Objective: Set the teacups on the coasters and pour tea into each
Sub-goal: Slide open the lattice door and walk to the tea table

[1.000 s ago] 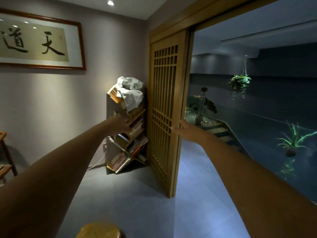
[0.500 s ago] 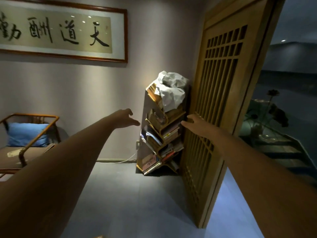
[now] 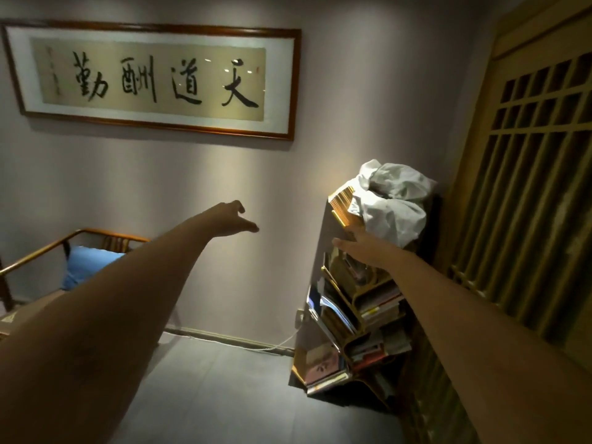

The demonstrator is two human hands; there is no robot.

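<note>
No teacup, coaster or teapot shows in the head view. Both my bare arms stretch straight out in front of me at chest height. My left hand point(image 3: 231, 221) hangs in the air before the grey wall, fingers loosely spread, holding nothing. My right hand point(image 3: 363, 248) is flat and open, in front of the upper part of a slanted bookshelf point(image 3: 349, 318); whether it touches the shelf I cannot tell.
A crumpled white cloth point(image 3: 389, 200) lies on top of the bookshelf. A wooden lattice door point(image 3: 525, 193) fills the right side. A framed calligraphy point(image 3: 153, 80) hangs on the wall. A wooden chair with a blue cushion point(image 3: 88, 265) stands at left. Grey floor tiles lie below.
The view has swung left: the doorway and plants have left the frame, the chair and the whole calligraphy have come in. Both arms stay stretched out and empty.
</note>
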